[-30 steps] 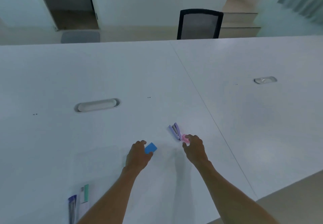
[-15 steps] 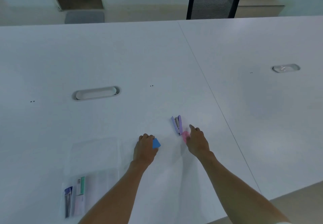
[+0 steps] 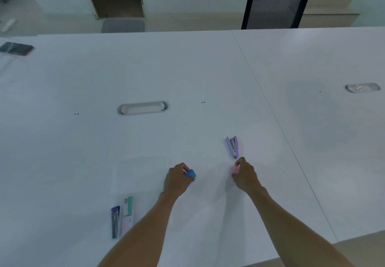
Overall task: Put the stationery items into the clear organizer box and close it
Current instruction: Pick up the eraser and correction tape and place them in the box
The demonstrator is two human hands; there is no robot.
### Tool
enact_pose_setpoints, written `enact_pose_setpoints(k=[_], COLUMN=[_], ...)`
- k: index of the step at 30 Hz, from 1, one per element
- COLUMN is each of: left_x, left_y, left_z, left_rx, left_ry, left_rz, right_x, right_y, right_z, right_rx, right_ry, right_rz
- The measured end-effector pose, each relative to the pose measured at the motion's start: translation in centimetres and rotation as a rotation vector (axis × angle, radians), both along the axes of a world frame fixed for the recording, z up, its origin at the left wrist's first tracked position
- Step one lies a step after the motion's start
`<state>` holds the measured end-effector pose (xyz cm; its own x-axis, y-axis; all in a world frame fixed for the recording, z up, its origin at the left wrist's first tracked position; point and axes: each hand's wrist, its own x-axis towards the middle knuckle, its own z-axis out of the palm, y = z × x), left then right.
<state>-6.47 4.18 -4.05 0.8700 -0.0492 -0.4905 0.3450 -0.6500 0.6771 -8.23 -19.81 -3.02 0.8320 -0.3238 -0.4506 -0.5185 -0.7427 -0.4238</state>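
A blue item is pinched by the left hand, a pink item by the right hand; a purple stapler is seen at 12 o'clock of the latter

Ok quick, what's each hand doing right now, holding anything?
Left hand: closed on a small blue item.
Right hand: closed on a small pink item.

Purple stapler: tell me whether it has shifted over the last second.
No. The purple stapler lies at the same offset from the two small dots on the table; only the camera shifted.
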Motion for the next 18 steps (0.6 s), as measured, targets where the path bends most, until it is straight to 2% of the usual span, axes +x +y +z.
enact_pose_setpoints(k=[7,11,18], left_x=[-0.7,-1.7,-4.7], left_y=[6.7,10.8,15.8], left_z=[3.2,4.8,5.1], left_rx=[-0.12,-0.129,-0.066], left_ry=[-0.06,0.007,0.157], left_rz=[-0.084,-0.103,-0.105], right_x=[0.3,0.7,-1.3], right_y=[6.5,10.7,18.8], right_z=[3.0,3.7,6.3], right_rx=[0.21,0.296,0.332], right_ry=[0.014,0.016,0.012], right_rz=[-0.01,0.087,0.149])
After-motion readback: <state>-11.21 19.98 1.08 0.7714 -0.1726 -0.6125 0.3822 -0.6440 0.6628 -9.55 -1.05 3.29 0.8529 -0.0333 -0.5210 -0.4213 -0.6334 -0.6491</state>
